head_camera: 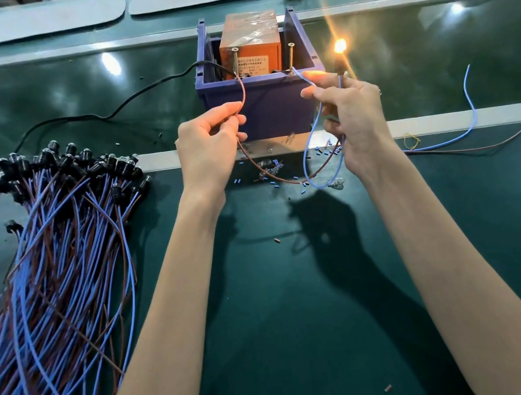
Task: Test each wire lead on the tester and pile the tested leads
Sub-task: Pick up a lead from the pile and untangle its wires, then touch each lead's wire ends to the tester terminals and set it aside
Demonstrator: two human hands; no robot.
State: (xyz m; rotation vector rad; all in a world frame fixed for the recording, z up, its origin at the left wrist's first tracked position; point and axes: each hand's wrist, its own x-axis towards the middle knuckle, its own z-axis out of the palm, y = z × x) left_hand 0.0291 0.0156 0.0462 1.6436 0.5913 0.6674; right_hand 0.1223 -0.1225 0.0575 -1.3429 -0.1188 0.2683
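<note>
Testing now, is it? What do you see from where you stand?

Yes. A person's two bare arms reach across a dark green bench mat (287,297) towards the tester, an orange block-shaped box (249,42) that sits inside a blue plastic bin (270,105). Two upright metal screws rise beside the box, a left screw (234,61) and a right screw (291,56).

Where is the lead?

Held up between both hands, in front of the bin. The left hand (212,146) pinches the thin brown wire (243,96) between curled thumb and forefinger, its tip touching the left screw. The right hand (352,115), fingers also curled, pinches the thin blue wire (309,154), whose tip meets the right screw. A small glass bulb (339,45) stands above those fingers, glowing bright orange.

How would one do this well?

By my judgement: keep both tips steady on the screws, apart from each other, with fingers back on the insulation. The glow reads as a pass. The lead then belongs on the heap of blue and brown leads with black sockets (52,251), lying on the mat to the left, well apart from the tester.
</note>
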